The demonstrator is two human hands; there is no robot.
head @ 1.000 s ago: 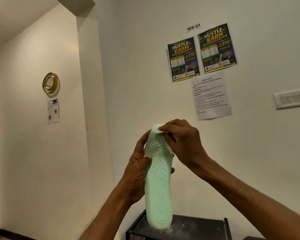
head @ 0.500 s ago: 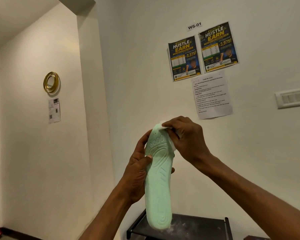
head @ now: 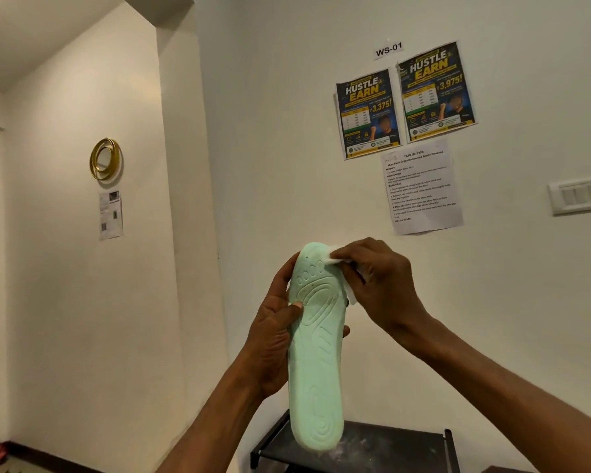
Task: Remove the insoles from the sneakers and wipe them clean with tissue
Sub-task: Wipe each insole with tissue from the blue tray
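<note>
Right hand (head: 379, 285) has slid rightward across the toe, pinching one tissue (head: 335, 257); left hand (head: 273, 336) grips one insole (head: 316, 370).

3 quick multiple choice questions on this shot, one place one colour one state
1. Where on the insole is the tissue pressed? A upper end B lower end C middle
2. What colour is the insole? A red B pale green C black
3. What is the left hand doing? A hanging idle B holding a sneaker C gripping the insole
Answers: 1 A, the right hand holds it at the top; 2 B, its patterned face is mint; 3 C, its thumb lies across the front.
</note>
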